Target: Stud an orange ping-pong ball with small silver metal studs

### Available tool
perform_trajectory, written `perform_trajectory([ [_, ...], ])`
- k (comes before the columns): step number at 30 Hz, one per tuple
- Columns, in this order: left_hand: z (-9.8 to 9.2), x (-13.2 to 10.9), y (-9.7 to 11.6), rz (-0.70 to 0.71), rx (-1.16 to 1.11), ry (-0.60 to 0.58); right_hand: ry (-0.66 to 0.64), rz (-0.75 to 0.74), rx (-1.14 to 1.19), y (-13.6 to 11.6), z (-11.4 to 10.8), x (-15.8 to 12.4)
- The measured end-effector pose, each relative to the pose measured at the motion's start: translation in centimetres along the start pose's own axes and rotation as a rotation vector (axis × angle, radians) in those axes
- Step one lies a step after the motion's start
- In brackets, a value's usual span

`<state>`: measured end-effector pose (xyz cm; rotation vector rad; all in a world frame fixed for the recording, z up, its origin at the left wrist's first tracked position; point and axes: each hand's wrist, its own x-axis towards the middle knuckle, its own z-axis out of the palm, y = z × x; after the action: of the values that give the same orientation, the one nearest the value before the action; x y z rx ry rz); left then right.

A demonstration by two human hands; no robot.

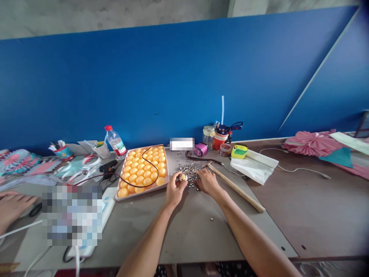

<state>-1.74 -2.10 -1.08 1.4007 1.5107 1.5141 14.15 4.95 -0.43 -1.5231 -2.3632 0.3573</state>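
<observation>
My left hand [175, 189] is closed around a small pale yellow ball [182, 177], holding it just left of a heap of small shiny metal pieces [188, 170] on the grey table [187, 227]. Over the right side of that heap lies my right hand [206, 181], palm down with fingers curled into the pieces. What it pinches, if anything, is too small to name. A white tray of several orange balls [143, 171] sits to the left of my left hand, with a dark cable looped across it.
A hammer with a wooden handle [236, 188] lies right of my right hand. At the back stand a water bottle [115, 141], jars and a cup of scissors [221, 137]. White paper [253, 164], pink paper fans [311, 143] lie right. Another person's hand [13, 206] rests far left.
</observation>
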Motion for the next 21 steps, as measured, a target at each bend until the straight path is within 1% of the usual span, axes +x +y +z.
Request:
perform_trajectory([
  [3,0.10,0.01,-0.28,0.007,-0.009,-0.012,-0.021,0.006,0.032,-0.42,0.09,-0.02],
  [7,0.10,0.00,-0.52,0.010,-0.001,-0.023,0.003,-0.002,0.044,-0.66,0.27,0.08],
  [10,0.09,-0.05,-0.39,0.039,0.049,-0.033,0.029,-0.017,0.051,-0.58,0.56,0.16],
  [14,0.10,-0.12,-0.11,0.095,0.116,-0.017,0.131,-0.030,0.154,-0.45,0.89,0.33],
  [17,0.10,-0.15,-0.06,0.108,0.149,-0.010,0.218,-0.021,0.240,-0.44,0.96,0.49],
  [19,0.08,-0.14,-0.09,0.109,0.159,-0.012,0.253,-0.028,0.297,-0.48,0.88,0.57],
  [21,0.06,-0.13,-0.10,0.105,0.160,-0.014,0.256,-0.020,0.377,-0.57,0.66,0.61],
])
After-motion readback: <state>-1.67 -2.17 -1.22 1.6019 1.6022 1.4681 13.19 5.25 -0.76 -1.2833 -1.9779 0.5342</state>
